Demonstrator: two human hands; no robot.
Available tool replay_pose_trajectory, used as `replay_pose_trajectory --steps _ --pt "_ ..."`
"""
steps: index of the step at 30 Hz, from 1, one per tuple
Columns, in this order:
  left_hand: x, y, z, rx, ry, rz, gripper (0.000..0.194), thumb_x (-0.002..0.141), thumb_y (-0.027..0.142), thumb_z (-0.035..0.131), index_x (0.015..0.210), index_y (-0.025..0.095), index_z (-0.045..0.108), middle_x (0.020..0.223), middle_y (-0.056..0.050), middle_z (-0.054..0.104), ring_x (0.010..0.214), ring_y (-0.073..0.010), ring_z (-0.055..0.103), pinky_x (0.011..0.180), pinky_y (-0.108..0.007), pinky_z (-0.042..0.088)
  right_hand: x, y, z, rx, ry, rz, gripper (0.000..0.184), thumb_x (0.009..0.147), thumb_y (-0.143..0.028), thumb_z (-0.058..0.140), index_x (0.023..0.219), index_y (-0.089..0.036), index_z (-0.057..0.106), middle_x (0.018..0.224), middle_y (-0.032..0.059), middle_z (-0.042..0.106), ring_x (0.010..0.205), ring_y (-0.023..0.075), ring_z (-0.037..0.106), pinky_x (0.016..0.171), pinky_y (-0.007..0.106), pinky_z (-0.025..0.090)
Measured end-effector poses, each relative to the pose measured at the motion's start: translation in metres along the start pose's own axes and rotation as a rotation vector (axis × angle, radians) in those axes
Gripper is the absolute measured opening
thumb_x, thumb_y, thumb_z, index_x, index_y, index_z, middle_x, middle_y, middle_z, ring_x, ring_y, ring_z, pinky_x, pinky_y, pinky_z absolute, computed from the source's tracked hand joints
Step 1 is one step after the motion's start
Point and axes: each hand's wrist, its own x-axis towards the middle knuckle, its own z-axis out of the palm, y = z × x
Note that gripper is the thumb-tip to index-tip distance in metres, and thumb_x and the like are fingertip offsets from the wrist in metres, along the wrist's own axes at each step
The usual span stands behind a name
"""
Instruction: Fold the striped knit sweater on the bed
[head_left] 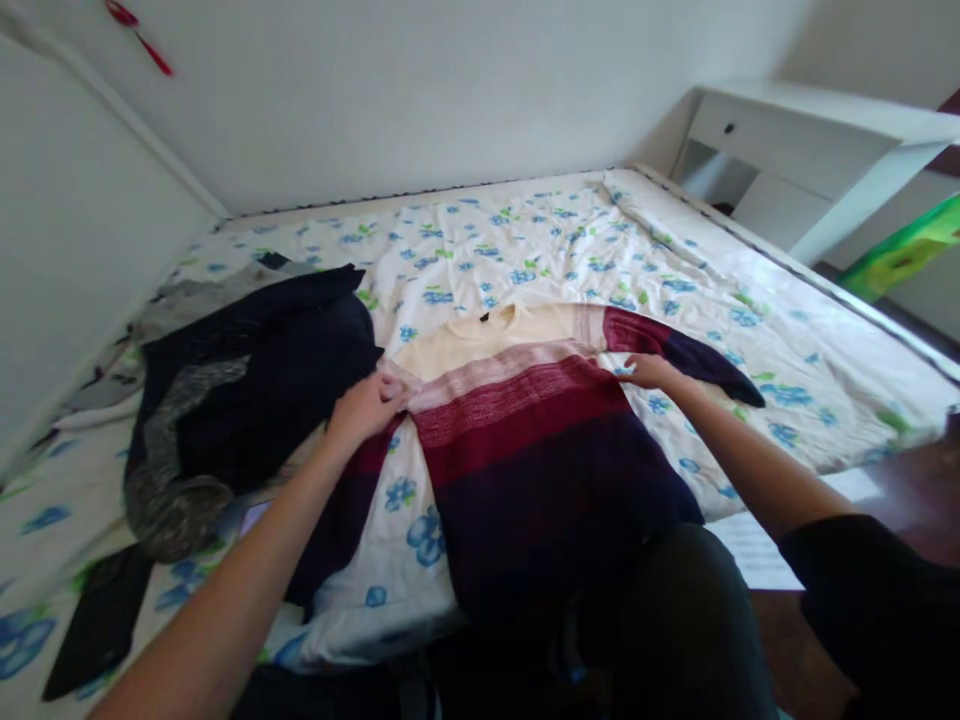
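Your left hand [367, 408] curls on the striped sweater [525, 450] shoulder, grip unclear; right hand [649, 372] lies open on the sleeve [701, 358].

One sweater [525, 440], one left hand [367, 408], one right hand [651, 371].

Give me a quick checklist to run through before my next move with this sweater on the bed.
1. Both hands on the sweater: ok. The left hand is at one shoulder, the right hand on the other sleeve.
2. Chest laid flat: ok, no big wrinkles show.
3. Sleeves matching: not ok. The right-hand sleeve lies out sideways, the left-hand sleeve runs down alongside the body.
4. Sweater apart from the dark clothes: not ok, they appear to meet at the left shoulder.
5. Bottom hem straight: cannot tell, it is dark and shadowed.
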Motion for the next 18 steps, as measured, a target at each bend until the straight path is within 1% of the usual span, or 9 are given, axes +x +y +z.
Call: replay_pose_trajectory --steps 2,4,6,7,8,10,13,15,18 --pt "-0.063 -0.022 0.025 -0.075 -0.232 -0.115 0.037 0.08 0.051 0.094 0.091 0.026 0.068 0.08 -0.005 0.081 0.082 -0.0315 0.082 0.081 -0.04 0.066 -0.026 0.006 0.025 0.076 -0.081 0.045 0.045 0.092 -0.063 0.092 0.083 -0.02 0.079 0.084 0.0101 0.08 0.093 0.029 0.08 0.093 0.038 0.064" --pt "-0.133 -0.033 0.05 -0.276 -0.49 -0.231 0.047 0.078 0.067 0.091 0.09 0.028 0.067 0.071 -0.002 0.077 0.066 -0.0295 0.078 0.062 -0.036 0.061 -0.058 0.019 0.032 0.256 -0.207 0.16 0.055 0.094 -0.073 0.086 0.087 -0.019 0.08 0.085 0.011 0.081 0.088 0.0278 0.08 0.086 0.038 0.067" --pt "-0.196 -0.033 0.073 -0.518 -0.631 -0.342 0.06 0.073 0.079 0.09 0.095 0.027 0.067 0.078 -0.004 0.081 0.07 -0.0305 0.081 0.062 -0.038 0.062 -0.092 0.031 0.03 0.461 -0.37 0.254 0.059 0.09 -0.075 0.089 0.098 -0.017 0.082 0.094 0.013 0.084 0.09 0.0274 0.081 0.081 0.037 0.068" --pt "-0.221 -0.029 0.082 -0.603 -0.666 -0.346 0.064 0.073 0.082 0.089 0.097 0.027 0.068 0.084 -0.006 0.083 0.076 -0.0317 0.083 0.066 -0.04 0.064 -0.108 0.035 0.028 0.529 -0.447 0.278 0.06 0.086 -0.074 0.092 0.103 -0.018 0.083 0.099 0.0135 0.086 0.093 0.0275 0.081 0.079 0.037 0.068" --pt "-0.241 -0.022 0.09 -0.67 -0.664 -0.329 0.066 0.072 0.083 0.09 0.1 0.027 0.07 0.091 -0.009 0.086 0.085 -0.0335 0.085 0.073 -0.042 0.067 -0.124 0.039 0.027 0.569 -0.505 0.284 0.06 0.081 -0.072 0.097 0.106 -0.019 0.083 0.103 0.0132 0.087 0.095 0.0279 0.081 0.078 0.036 0.068" --pt "-0.266 -0.005 0.098 -0.764 -0.602 -0.279 0.068 0.069 0.08 0.095 0.105 0.026 0.073 0.108 -0.014 0.09 0.106 -0.0377 0.087 0.091 -0.049 0.071 -0.152 0.044 0.025 0.585 -0.567 0.278 0.06 0.072 -0.065 0.104 0.107 -0.02 0.083 0.104 0.0118 0.088 0.097 0.0289 0.082 0.077 0.036 0.067" --pt "-0.281 0.017 0.091 -0.89 -0.514 -0.29 0.075 0.061 0.07 0.104 0.113 0.025 0.076 0.124 -0.018 0.09 0.122 -0.0427 0.085 0.113 -0.058 0.067 -0.184 0.051 0.026 0.619 -0.606 0.252 0.054 0.066 -0.058 0.107 0.097 -0.021 0.082 0.095 0.0105 0.086 0.091 0.0302 0.082 0.076 0.037 0.068" --pt "-0.288 0.021 0.081 -0.991 -0.533 -0.322 0.078 0.061 0.063 0.106 0.122 0.024 0.077 0.127 -0.017 0.09 0.124 -0.043 0.085 0.118 -0.06 0.064 -0.201 0.061 0.027 0.666 -0.632 0.206 0.05 0.066 -0.056 0.106 0.091 -0.02 0.082 0.092 0.0107 0.086 0.087 0.0301 0.081 0.077 0.038 0.068" --pt "-0.301 0.011 0.068 -1.031 -0.628 -0.325 0.082 0.065 0.055 0.104 0.135 0.026 0.075 0.124 -0.013 0.09 0.122 -0.0397 0.085 0.115 -0.056 0.065 -0.216 0.079 0.03 0.638 -0.605 0.114 0.049 0.063 -0.054 0.107 0.085 -0.02 0.08 0.086 0.0103 0.083 0.082 0.0293 0.078 0.075 0.038 0.068"
